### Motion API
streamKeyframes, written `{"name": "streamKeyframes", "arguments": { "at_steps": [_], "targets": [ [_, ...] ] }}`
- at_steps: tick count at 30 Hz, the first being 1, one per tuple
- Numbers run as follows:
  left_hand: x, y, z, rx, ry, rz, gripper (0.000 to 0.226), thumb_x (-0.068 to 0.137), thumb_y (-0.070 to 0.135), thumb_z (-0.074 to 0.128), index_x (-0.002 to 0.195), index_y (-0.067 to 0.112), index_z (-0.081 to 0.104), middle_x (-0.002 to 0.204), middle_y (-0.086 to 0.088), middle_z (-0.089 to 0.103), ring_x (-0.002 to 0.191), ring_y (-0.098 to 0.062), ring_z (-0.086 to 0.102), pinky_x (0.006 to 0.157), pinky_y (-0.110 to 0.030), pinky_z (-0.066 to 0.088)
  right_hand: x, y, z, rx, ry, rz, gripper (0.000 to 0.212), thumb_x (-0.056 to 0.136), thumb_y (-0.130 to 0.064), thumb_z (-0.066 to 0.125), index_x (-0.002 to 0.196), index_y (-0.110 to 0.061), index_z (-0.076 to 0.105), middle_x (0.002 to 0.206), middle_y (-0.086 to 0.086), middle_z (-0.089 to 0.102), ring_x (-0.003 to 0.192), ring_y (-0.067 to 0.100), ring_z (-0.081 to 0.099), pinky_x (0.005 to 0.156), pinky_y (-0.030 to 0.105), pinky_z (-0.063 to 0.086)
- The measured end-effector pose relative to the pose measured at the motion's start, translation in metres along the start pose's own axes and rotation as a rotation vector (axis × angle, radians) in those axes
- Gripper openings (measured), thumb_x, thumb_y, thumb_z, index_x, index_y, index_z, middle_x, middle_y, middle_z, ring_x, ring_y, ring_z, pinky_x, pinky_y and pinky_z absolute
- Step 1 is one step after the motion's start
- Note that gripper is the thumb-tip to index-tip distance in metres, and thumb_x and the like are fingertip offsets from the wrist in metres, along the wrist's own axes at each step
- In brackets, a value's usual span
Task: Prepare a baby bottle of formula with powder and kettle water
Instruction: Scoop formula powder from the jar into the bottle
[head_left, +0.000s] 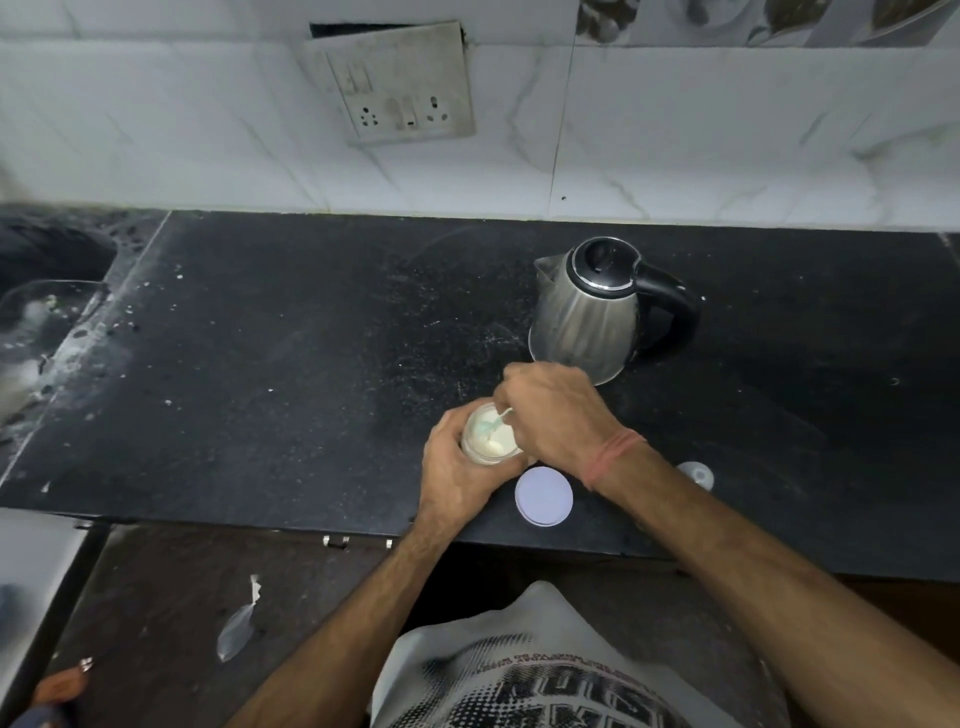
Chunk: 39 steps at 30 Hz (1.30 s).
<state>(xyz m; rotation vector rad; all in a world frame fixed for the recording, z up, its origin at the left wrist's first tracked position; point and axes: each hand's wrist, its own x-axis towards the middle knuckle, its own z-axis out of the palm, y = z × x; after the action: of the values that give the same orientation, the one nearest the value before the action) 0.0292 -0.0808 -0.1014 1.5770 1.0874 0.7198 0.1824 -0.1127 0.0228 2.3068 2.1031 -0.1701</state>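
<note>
My left hand (457, 467) grips the powder jar (488, 439) at the worktop's (291, 364) near edge, my right hand (556, 415) pinches the scoop (496, 420) inside it, kettle (592, 312) at one o'clock.

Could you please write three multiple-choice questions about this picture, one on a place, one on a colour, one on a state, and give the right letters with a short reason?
1. Where does the kettle stand?
A. on the counter behind the hands
B. in the sink
C. on the floor

2. What colour is the scoop in the powder jar?
A. red
B. pale green
C. black

3. What state is the jar in?
A. closed with its lid
B. lying on its side
C. open, lid off

Answers:
1 A: the kettle sits on the dark counter beyond both hands.
2 B: the scoop held by the right hand looks pale green.
3 C: the left hand grips the open jar, and the round white lid lies beside it.
</note>
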Motion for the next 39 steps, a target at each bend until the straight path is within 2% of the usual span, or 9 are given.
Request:
{"name": "streamKeyframes", "arguments": {
  "at_steps": [2, 6, 10, 15, 19, 24, 30, 36, 39],
  "targets": [
    [0.003, -0.004, 0.0, 0.001, 0.014, 0.005, 0.085, 0.054, 0.045, 0.115, 0.125, 0.062, 0.072, 0.132, 0.014, 0.078, 0.122, -0.013, 0.077, 0.104, -0.051, 0.064, -0.005, 0.002, 0.002, 0.022, 0.028, 0.022, 0.021, 0.095, -0.019, 0.066, 0.111, -0.024, 0.079, 0.109, -0.004, 0.068, 0.101, 0.027, 0.07, 0.077, 0.039, 0.054],
    [0.01, -0.009, -0.012, 0.007, 0.009, 0.019, 0.086, 0.055, 0.048, 0.115, 0.132, 0.048, 0.075, 0.136, 0.012, 0.078, 0.127, -0.018, 0.076, 0.105, -0.054, 0.063, -0.006, -0.011, 0.007, 0.09, 0.025, 0.041, 0.025, 0.098, -0.026, 0.062, 0.115, -0.026, 0.082, 0.108, -0.003, 0.067, 0.097, 0.029, 0.071, 0.08, 0.043, 0.056],
    [0.009, -0.009, -0.011, 0.006, 0.007, 0.038, 0.085, 0.059, 0.048, 0.113, 0.135, 0.043, 0.076, 0.138, 0.01, 0.077, 0.128, -0.021, 0.075, 0.107, -0.055, 0.062, -0.011, -0.016, 0.011, 0.174, -0.005, 0.067, 0.028, 0.1, -0.031, 0.064, 0.122, -0.027, 0.081, 0.112, -0.001, 0.067, 0.098, 0.032, 0.07, 0.085, 0.046, 0.056],
    [0.006, -0.008, -0.009, -0.002, 0.018, 0.036, 0.081, 0.059, 0.045, 0.108, 0.134, 0.042, 0.077, 0.137, 0.012, 0.076, 0.126, -0.019, 0.076, 0.107, -0.055, 0.062, -0.02, -0.017, 0.019, 0.307, -0.002, 0.139, 0.029, 0.101, -0.035, 0.065, 0.125, -0.03, 0.081, 0.113, -0.003, 0.067, 0.101, 0.029, 0.069, 0.089, 0.044, 0.054],
    [0.006, -0.004, -0.009, -0.006, 0.018, 0.026, 0.083, 0.057, 0.052, 0.109, 0.133, 0.046, 0.076, 0.137, 0.015, 0.075, 0.128, -0.017, 0.075, 0.108, -0.053, 0.063, -0.028, -0.015, 0.022, 0.416, 0.074, 0.215, 0.023, 0.099, -0.034, 0.069, 0.117, -0.03, 0.083, 0.103, -0.008, 0.065, 0.096, 0.022, 0.068, 0.088, 0.046, 0.056],
    [0.005, -0.001, -0.009, -0.022, 0.005, 0.035, 0.079, 0.058, 0.05, 0.107, 0.131, 0.043, 0.078, 0.137, 0.014, 0.075, 0.129, -0.017, 0.074, 0.109, -0.052, 0.062, -0.039, -0.011, 0.033, 0.477, 0.139, 0.241, 0.022, 0.099, -0.037, 0.07, 0.115, -0.031, 0.084, 0.102, -0.011, 0.065, 0.093, 0.02, 0.068, 0.086, 0.046, 0.057],
    [0.001, 0.007, -0.008, -0.002, 0.013, 0.043, 0.071, 0.062, 0.052, 0.108, 0.122, 0.062, 0.073, 0.132, 0.021, 0.076, 0.127, -0.017, 0.074, 0.108, -0.051, 0.062, -0.053, -0.006, 0.047, 0.623, 0.384, 0.288, 0.013, 0.097, -0.028, 0.076, 0.105, -0.024, 0.086, 0.091, -0.011, 0.063, 0.076, 0.012, 0.064, 0.073, 0.043, 0.059],
    [0.001, 0.005, -0.009, 0.012, 0.004, 0.053, 0.073, 0.061, 0.05, 0.107, 0.127, 0.045, 0.076, 0.131, 0.025, 0.075, 0.127, -0.014, 0.074, 0.109, -0.049, 0.062, -0.058, -0.004, 0.054, 0.636, 0.405, 0.284, 0.013, 0.097, -0.027, 0.077, 0.106, -0.023, 0.086, 0.091, -0.013, 0.061, 0.075, 0.009, 0.062, 0.072, 0.041, 0.058],
    [0.003, 0.003, -0.009, 0.029, 0.01, 0.038, 0.079, 0.059, 0.054, 0.108, 0.131, 0.042, 0.077, 0.134, 0.019, 0.075, 0.13, -0.014, 0.073, 0.111, -0.051, 0.061, -0.056, -0.003, 0.058, 0.816, 0.399, 0.375, 0.009, 0.094, -0.022, 0.082, 0.101, -0.025, 0.087, 0.088, -0.016, 0.066, 0.081, 0.007, 0.067, 0.078, 0.035, 0.059]
  ]
}}
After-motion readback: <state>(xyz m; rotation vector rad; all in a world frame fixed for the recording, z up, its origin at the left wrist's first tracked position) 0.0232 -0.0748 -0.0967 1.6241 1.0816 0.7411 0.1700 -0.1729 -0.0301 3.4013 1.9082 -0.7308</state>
